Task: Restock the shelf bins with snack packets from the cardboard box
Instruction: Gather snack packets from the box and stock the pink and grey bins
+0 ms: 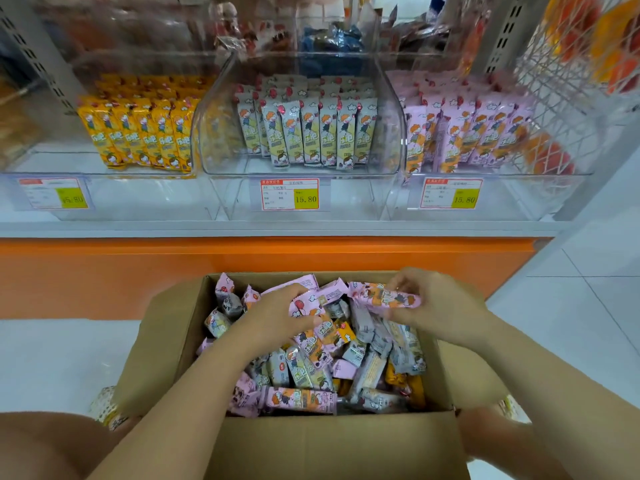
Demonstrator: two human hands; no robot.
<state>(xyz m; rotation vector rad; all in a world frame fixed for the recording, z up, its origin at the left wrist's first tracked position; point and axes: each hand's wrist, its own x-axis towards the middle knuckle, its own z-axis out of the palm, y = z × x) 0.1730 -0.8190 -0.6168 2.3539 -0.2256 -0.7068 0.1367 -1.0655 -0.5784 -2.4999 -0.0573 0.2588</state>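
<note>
An open cardboard box [166,327] sits on the floor below me, full of several loose snack packets in pink, white and yellow. My left hand [273,315] is down in the box, its fingers curled round a pink packet [304,303] in the pile. My right hand [440,306] holds another pink packet [384,296] lifted over the far right of the box. On the shelf above stand three clear bins: yellow packets [138,133] at left, white packets [304,129] in the middle, pink packets [471,129] at right.
Price tags [289,199] hang on the bin fronts. An orange base panel [104,268] runs under the shelf. A wire rack [561,81] with orange goods stands at the right. Upper bins hold other snacks. White tiled floor lies on both sides of the box.
</note>
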